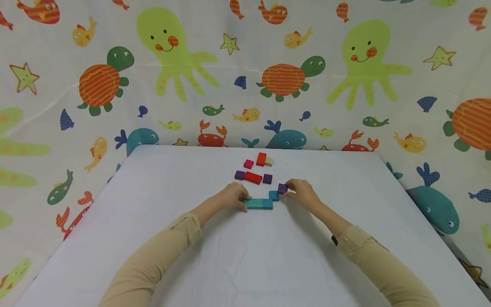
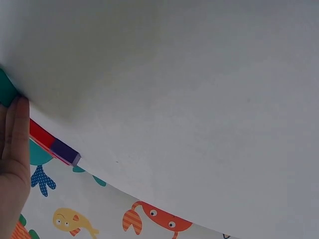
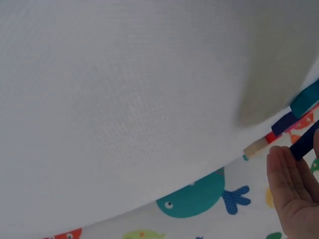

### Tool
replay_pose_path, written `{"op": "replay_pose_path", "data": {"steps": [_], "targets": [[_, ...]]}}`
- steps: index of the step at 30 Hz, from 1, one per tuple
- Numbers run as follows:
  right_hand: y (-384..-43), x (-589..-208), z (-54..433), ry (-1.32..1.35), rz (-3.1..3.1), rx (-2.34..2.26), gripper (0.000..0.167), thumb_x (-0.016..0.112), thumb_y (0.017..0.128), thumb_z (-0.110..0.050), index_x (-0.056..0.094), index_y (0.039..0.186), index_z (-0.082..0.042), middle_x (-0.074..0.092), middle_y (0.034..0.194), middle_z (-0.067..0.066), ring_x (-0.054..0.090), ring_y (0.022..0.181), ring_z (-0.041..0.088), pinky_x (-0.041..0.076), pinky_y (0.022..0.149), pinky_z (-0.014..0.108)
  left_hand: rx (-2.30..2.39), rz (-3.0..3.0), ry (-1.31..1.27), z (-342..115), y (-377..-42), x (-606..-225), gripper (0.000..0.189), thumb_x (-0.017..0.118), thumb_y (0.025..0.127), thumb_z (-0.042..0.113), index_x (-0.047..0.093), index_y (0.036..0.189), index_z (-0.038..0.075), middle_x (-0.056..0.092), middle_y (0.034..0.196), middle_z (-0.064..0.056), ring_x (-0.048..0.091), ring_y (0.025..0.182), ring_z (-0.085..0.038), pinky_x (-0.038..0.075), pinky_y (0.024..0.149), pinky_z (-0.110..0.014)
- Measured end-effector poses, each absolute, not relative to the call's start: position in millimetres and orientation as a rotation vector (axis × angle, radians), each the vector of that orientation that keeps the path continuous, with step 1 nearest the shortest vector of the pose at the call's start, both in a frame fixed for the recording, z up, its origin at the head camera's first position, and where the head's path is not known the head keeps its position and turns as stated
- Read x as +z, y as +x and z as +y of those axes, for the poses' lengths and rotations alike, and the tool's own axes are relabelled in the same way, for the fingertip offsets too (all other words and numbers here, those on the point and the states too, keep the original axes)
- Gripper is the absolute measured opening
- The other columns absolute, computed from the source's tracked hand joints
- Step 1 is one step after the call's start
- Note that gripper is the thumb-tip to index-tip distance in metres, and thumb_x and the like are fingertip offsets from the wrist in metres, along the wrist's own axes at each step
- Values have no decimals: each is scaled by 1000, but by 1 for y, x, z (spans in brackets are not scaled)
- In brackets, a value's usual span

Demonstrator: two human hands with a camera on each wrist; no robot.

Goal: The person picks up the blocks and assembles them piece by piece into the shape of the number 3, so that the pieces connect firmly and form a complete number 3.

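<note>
Near the middle of the table, my left hand point(image 1: 233, 195) holds the left end of a long teal block point(image 1: 253, 204) between thumb and fingers. A blue piece forms the right end of that row. Just behind it, a small blue block point(image 1: 274, 195) touches or nearly touches the row. My right hand point(image 1: 303, 192) pinches a purple block point(image 1: 282, 189) beside and slightly above the small blue block. The right wrist view shows this purple block point(image 3: 305, 144) at the fingertips. In the left wrist view, my left hand point(image 2: 15, 149) partly hides the teal block point(image 2: 6, 89).
Behind the hands lie a red block point(image 1: 253, 178) between two purple blocks point(image 1: 239, 175), a pink block point(image 1: 248, 164), and an upright-looking red block point(image 1: 261, 159) against a beige block point(image 1: 269, 162). A white cloth covers the table point(image 1: 215, 264). A sea-animal curtain point(image 1: 238, 38) hangs behind.
</note>
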State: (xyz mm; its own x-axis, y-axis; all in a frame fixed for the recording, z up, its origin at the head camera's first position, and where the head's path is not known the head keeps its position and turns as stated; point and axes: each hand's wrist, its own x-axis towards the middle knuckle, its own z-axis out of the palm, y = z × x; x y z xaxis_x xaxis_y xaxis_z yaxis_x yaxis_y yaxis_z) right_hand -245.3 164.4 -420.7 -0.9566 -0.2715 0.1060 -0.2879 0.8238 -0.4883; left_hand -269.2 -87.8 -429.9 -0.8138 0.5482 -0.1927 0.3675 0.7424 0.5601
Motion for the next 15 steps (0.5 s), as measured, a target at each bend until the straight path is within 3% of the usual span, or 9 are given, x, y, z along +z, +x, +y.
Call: {"op": "replay_pose_path", "data": {"steps": [8, 15], "targets": [[-234, -419, 169, 520, -2930, 859, 29, 73, 81, -9, 65, 105, 4, 69, 99, 16, 64, 90, 27, 54, 84, 40, 736, 2615, 703, -86, -267, -428, 36, 81, 72, 13, 72, 106, 5, 70, 99, -7, 60, 82, -13, 54, 80, -25], [-225, -424, 173, 626, -2866, 939, 31, 72, 80, -5, 63, 109, 2, 69, 106, 16, 65, 97, 30, 54, 86, 41, 736, 2619, 700, -87, -267, -428, 37, 81, 72, 13, 71, 106, 4, 70, 100, -7, 59, 82, -13, 54, 80, -25]]}}
